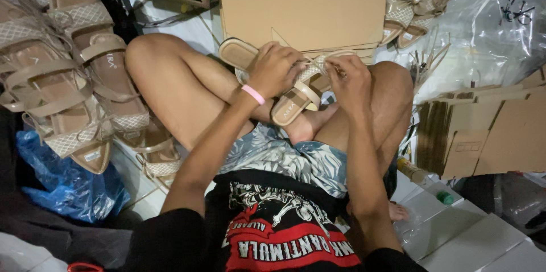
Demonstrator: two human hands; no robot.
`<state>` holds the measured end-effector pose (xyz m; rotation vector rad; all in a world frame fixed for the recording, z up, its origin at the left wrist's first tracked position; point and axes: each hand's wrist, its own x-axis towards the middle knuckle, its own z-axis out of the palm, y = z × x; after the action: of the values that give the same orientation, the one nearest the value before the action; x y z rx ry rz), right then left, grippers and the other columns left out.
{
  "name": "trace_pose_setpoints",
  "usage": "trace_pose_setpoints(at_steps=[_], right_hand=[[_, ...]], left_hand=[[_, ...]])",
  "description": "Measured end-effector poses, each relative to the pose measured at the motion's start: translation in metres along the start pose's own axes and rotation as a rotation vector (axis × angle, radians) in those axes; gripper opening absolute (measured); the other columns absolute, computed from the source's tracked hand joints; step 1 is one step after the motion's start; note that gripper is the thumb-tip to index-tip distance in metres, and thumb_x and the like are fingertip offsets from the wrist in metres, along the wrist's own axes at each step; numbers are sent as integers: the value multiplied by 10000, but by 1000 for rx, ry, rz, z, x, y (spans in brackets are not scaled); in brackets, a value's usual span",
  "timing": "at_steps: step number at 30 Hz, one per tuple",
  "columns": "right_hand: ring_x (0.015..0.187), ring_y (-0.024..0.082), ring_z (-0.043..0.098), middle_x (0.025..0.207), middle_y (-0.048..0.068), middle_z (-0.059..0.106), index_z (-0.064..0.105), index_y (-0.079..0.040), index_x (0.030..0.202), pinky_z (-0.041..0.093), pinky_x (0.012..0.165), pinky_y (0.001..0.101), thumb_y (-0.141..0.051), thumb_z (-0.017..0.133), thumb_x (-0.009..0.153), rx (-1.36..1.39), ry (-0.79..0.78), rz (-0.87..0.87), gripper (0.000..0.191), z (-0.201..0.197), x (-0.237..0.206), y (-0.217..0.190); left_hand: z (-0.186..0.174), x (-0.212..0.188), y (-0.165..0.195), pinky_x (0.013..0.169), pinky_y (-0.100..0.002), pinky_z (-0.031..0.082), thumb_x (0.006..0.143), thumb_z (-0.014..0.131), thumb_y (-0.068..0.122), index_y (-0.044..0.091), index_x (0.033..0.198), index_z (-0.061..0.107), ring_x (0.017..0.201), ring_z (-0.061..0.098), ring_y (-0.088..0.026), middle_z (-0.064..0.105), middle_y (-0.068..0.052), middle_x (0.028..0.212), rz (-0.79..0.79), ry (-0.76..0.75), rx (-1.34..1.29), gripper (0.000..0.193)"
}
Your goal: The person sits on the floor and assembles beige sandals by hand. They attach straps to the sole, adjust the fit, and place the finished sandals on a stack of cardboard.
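We're cross-legged on the floor, and our left hand (274,69) is wrapped over the middle of a beige strappy sandal (284,81) resting across our lap, fingers curled tight around it. Our right hand (348,78) pinches the sandal's woven strap (314,68) at the toe end, fingertips closed on it. A pink wristband (253,94) sits on the left wrist. Just beyond the sandal lies a stack of flat cardboard (304,7). On our left, a heap of matching sandals (74,73) piles beside a blue plastic bag (62,184). To the right, more folded cardboard sheets (489,135) and a small green-capped bottle (424,181).
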<state>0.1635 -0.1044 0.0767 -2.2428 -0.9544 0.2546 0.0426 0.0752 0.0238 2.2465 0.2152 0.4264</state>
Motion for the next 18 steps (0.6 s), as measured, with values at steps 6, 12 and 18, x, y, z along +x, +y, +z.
trace_pose_setpoints(at_steps=[6,12,18], right_hand=[[903,249,693,1001,118,704,759,-57,1049,560,804,343,-72,797,924,44,-47,-4,131,1,-2,6],[868,220,683,1023,122,700,749,-39,1118,545,757,323,-70,755,959,134,-73,61,162,5,2,9],[915,208,729,1048,131,709,743,-24,1124,585,784,310,-78,747,983,186,-84,-14,151,9,5,20]], left_hand=[[9,4,10,1033,-475,379,851,748,216,142,876,819,860,664,-308,739,-107,782,-218,-38,22,106],[-1,5,1,918,-441,488,925,671,87,98,1087,765,947,703,-319,763,-120,1002,-44,-29,-185,188],[-8,9,-16,867,-421,553,779,671,71,139,971,795,885,731,-299,758,-113,913,259,-371,259,238]])
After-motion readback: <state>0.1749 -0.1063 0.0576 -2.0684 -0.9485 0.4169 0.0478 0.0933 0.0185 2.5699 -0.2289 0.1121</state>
